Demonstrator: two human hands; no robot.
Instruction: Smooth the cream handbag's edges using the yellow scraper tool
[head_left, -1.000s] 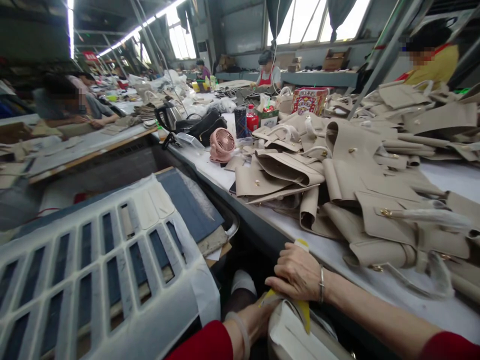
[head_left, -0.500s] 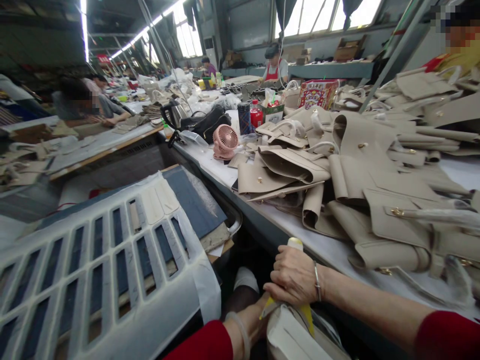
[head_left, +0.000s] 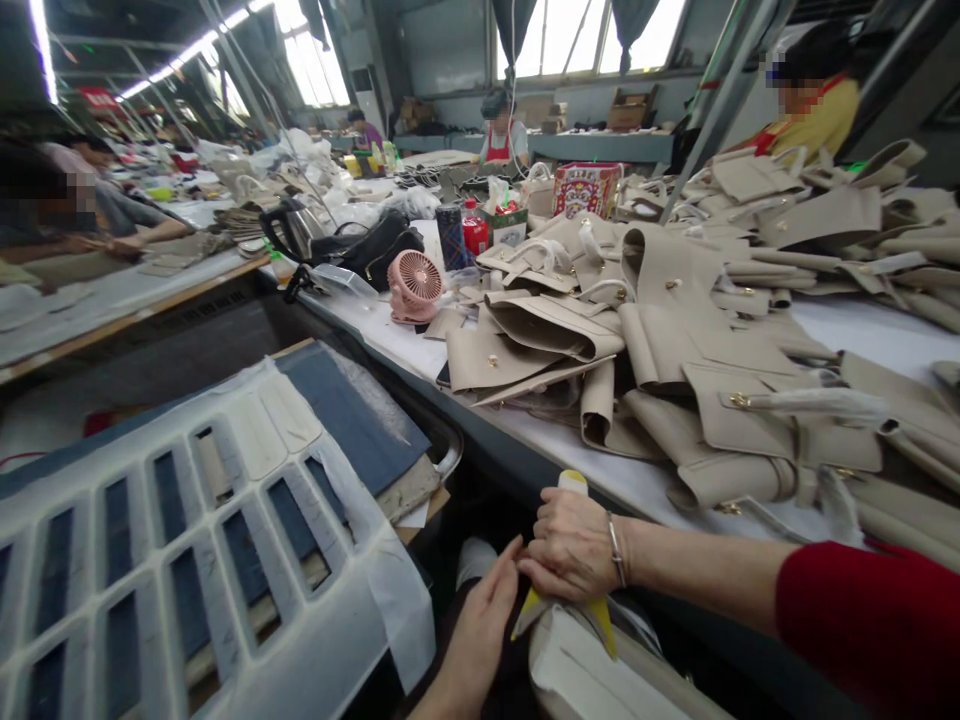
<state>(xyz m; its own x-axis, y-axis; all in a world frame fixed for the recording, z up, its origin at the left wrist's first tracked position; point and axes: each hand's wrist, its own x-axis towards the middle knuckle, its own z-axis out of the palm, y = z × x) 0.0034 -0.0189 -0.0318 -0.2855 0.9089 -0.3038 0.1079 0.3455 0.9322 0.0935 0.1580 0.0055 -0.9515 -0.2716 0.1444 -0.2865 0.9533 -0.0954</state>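
Right hand: your right hand point(head_left: 574, 545), low centre of the frame, has its fingers curled shut around a yellow-handled tool point(head_left: 571, 482); only the tool's pale top shows above your knuckles, and a yellow strip runs out below your palm.
Left hand: your left hand point(head_left: 480, 625) lies flat beside it, fingers straight and together, gripping nothing, its fingertips touching the right hand's lower edge.
Work piece: the beige bag piece point(head_left: 592, 665) sits under both hands at the bottom centre of the frame, below the table edge point(head_left: 525, 440).
Grip advice: as I judge it, hold the tool firmly and let the flat hand steady the piece just beside the working edge, so it cannot slide.
Fingers advice: keep your left fingertips clear of the tool's lower end; whether that end is sharp cannot be told here.
Surroundings: a heap of beige bag panels point(head_left: 675, 350) fills the table at right of centre; a pink fan point(head_left: 414, 285) stands above centre; a white slatted crate point(head_left: 187, 540) takes the lower left.
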